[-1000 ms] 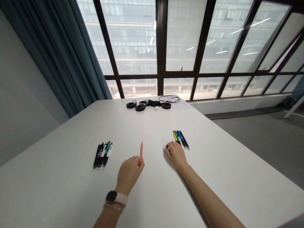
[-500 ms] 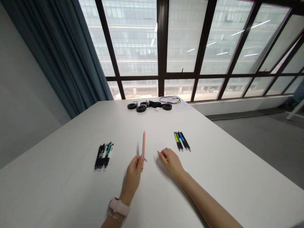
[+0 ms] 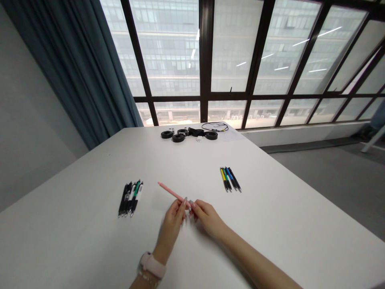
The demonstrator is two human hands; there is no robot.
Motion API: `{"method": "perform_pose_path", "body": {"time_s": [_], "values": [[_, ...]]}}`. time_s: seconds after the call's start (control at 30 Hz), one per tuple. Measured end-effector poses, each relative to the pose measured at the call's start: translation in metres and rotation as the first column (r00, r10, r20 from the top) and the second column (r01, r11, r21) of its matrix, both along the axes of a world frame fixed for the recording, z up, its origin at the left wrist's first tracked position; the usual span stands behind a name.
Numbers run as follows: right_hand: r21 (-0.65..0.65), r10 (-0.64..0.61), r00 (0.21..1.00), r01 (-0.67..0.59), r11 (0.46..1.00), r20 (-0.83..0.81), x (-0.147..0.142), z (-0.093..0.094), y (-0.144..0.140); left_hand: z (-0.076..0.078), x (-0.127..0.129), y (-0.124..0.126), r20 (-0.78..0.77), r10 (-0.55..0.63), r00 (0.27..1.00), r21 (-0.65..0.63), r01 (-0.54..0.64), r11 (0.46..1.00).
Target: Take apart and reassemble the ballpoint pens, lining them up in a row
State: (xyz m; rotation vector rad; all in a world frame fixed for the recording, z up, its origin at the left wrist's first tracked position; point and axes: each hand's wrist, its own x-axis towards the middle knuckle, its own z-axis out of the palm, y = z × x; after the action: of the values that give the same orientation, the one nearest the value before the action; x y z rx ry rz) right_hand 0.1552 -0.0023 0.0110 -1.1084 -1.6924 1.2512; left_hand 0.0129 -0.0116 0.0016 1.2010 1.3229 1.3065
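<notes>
Left wrist point(image 3: 163, 249) has a wide, smooth pale pink watch strap point(image 3: 152, 265), watch face hidden. Just up the arm from that there's a thin, light-coloured bracelet point(image 3: 147, 278), kinda beady or chain-like, too blurry to say. Forearms point(image 3: 255, 257) are bare, and the nails on the hands point(image 3: 173, 220) look longish and shiny.

Plastic pink pen point(image 3: 170, 190), smooth table point(image 3: 270, 228), cloth curtain point(image 3: 78, 68)

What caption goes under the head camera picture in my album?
Left hand and right hand meet near one end of a pink pen, between two pen groups on a white table.
</notes>
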Motion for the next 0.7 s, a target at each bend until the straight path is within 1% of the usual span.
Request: {"method": "perform_pose_path", "body": {"time_s": [0.2, 0.33, 0.43, 0.5, 0.6, 0.7], "values": [[0.008, -0.032, 0.998, 0.032, 0.999, -0.052, 0.001, -0.003, 0.003, -0.002, 0.001, 0.000, 0.054, 0.022, 0.998, -0.021, -0.021, 1.000], [-0.001, -0.027, 0.993, 0.027, 1.000, -0.111, 0.005, -0.002, 0.007, 0.004, -0.002, 0.001, 0.172, 0.046, 0.984, -0.045, -0.039, 0.998], [-0.031, -0.059, 0.988, 0.055, 0.998, -0.146, 0.007, -0.006, 0.013, 0.009, -0.008, 0.002, 0.253, 0.090, 0.963, -0.044, -0.082, 0.996], [-0.051, -0.080, 0.983, 0.072, 0.996, -0.164, 0.009, -0.009, 0.016, 0.011, -0.011, 0.002, 0.284, 0.099, 0.954, -0.038, -0.092, 0.995], [-0.060, -0.109, 0.981, 0.101, 0.993, -0.161, 0.011, -0.011, 0.019, 0.011, -0.011, 0.002, 0.277, 0.119, 0.953, -0.045, -0.111, 0.993], [-0.023, -0.147, 0.979, 0.145, 0.989, -0.139, 0.012, -0.010, 0.018, 0.009, -0.009, 0.003, 0.243, 0.161, 0.957, -0.053, -0.153, 0.987]]}}
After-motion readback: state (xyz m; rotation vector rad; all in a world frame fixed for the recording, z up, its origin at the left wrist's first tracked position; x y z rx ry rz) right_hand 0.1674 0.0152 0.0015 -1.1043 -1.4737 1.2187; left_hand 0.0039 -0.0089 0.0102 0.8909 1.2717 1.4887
